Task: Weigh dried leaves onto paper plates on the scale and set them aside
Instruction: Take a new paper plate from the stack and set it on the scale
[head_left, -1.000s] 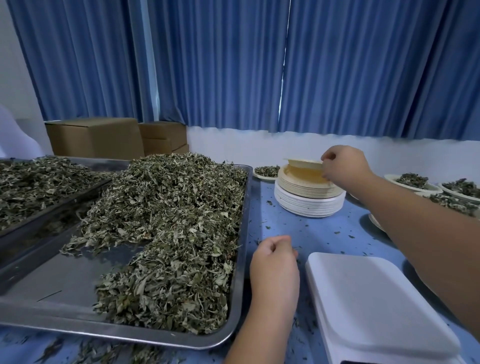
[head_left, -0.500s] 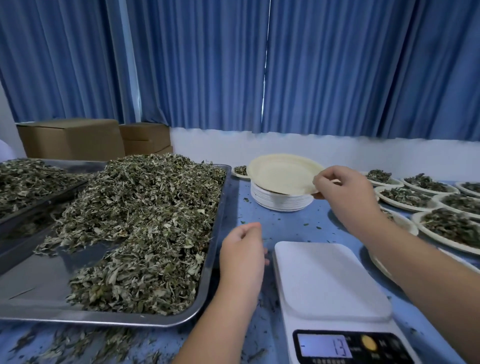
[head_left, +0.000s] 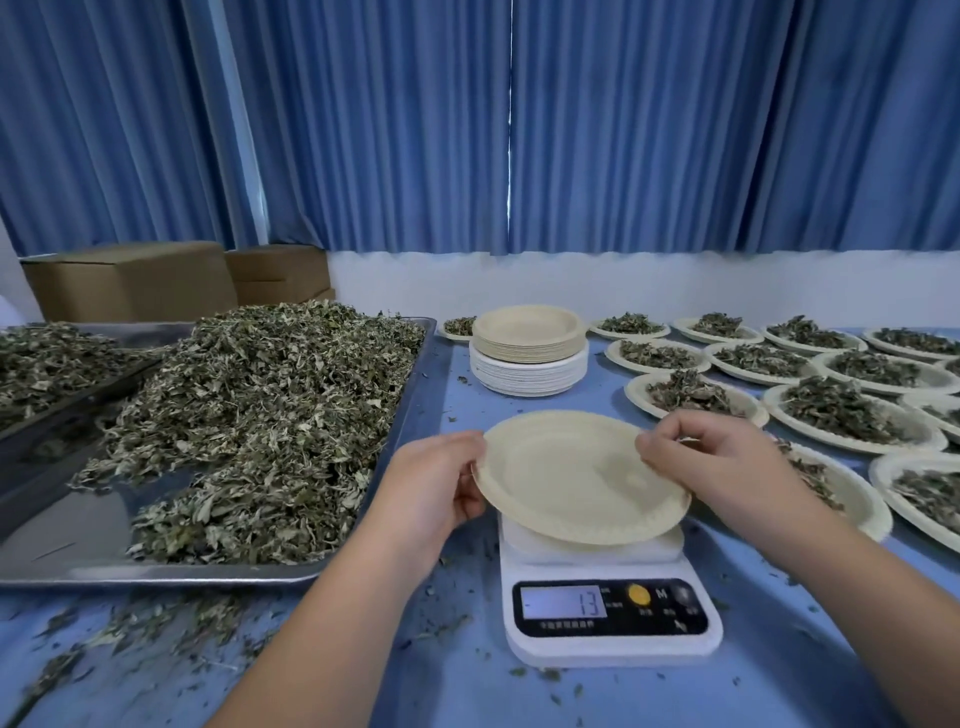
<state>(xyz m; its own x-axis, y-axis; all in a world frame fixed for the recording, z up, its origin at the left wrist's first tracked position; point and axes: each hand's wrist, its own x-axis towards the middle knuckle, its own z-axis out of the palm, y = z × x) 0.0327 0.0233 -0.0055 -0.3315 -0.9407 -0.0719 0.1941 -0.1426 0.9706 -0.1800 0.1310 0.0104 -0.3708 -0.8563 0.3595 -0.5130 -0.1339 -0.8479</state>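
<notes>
At the scale (head_left: 610, 618) on the counter (head_left: 779, 649), left hand (head_left: 431, 488) and right hand (head_left: 711, 462) pinch opposite rims of an empty paper plate (head_left: 576, 478), apparently to seat it level; dried leaves (head_left: 260, 415) lie heaped in the tray (head_left: 62, 540) alongside.

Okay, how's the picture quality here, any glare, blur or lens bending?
Head view: even, soft light; a pale sheen on the bare floor of the metal tray; wide-angle distortion leans the curtains outward near the edges; the scale display is sharp enough to read.

Cream paper plate (head_left: 576, 478), white scale (head_left: 608, 644) with black panel, grey-green dried leaves (head_left: 270, 415), blue pleated curtains (head_left: 623, 124).
</notes>
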